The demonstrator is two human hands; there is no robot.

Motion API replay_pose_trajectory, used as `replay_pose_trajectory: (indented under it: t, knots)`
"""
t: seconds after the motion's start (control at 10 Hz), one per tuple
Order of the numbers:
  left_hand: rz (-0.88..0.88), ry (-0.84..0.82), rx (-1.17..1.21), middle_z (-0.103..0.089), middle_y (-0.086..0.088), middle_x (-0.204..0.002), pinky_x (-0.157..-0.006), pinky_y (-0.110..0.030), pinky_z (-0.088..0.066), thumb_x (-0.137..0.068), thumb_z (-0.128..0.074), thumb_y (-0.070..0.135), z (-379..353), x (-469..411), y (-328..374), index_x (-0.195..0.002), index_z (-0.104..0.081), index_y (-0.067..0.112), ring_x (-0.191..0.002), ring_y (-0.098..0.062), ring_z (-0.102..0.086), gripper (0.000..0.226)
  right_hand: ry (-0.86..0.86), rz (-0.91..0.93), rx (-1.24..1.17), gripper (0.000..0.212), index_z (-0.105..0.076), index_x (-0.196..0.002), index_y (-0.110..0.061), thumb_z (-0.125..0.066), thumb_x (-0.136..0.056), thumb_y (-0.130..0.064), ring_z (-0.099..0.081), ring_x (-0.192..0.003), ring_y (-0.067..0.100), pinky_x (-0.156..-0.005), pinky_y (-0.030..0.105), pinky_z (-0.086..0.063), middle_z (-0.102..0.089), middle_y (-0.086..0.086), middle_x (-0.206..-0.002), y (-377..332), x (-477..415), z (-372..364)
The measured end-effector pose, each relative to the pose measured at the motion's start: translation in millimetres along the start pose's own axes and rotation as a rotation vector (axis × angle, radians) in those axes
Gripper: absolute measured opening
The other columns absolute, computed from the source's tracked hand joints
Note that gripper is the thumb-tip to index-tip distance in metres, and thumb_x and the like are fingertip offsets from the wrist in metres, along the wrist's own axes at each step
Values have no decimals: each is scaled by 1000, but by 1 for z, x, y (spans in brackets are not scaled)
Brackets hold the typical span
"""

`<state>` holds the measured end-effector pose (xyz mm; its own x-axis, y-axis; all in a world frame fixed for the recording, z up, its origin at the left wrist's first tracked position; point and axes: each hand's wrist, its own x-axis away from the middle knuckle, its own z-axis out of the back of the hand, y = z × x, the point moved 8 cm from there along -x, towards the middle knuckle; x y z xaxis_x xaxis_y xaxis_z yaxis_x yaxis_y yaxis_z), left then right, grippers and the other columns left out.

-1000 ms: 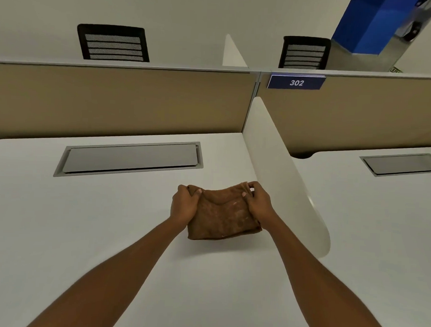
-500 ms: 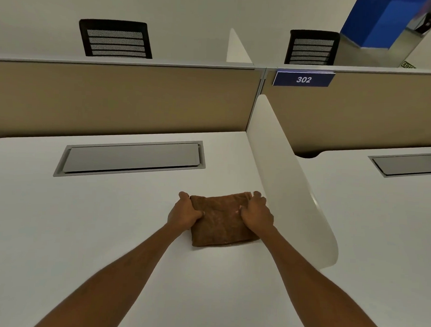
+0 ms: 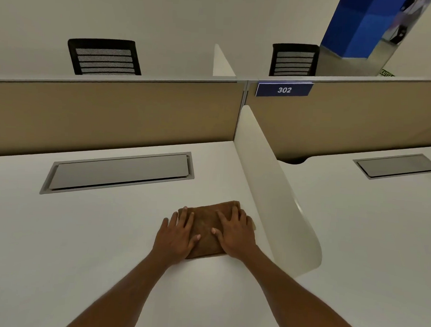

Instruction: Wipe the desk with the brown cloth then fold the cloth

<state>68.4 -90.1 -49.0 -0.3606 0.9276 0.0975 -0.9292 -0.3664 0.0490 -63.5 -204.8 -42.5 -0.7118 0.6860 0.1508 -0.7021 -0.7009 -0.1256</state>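
Folded brown cloth lying flat on the white desk

The brown cloth [image 3: 208,218] is lying folded into a compact, roughly rectangular pad, sitting flat on the white desk [image 3: 83,231] toward its right side, just left of the curved white divider. Its far edge is showing a rounded fold, its near edge is resting straight on the desk top, and its left and right parts are lying covered.

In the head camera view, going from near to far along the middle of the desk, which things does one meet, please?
Left hand and right hand flat on the brown cloth → grey cable tray lid → tan partition → black chair.
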Motion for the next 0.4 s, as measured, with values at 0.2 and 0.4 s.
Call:
replay_pose_trajectory:
  t: [0.2,0.4]
  knots:
    - [17,-54,-88,-16,-14,-159,-108,-50,-28,-84,2,67,11,5,7,-151,-16,16,-142,-38,-20,86,-82,33,14,76,-6,-154,-27,-21,-92,-69,-2,-146,42,-113,60,-9,1,26,-159,-1,5,-5]
    - [140,17,-40,4,-18,-160,-114,-58,-13,-86,-9,71,36,30,9,-152,0,15,-146,-42,1,87,41,87,-25,78,-10,-152,-24,-25,-91,-69,-3,-146,43,-115,58,-7,-10,25,-158,-13,23,28]
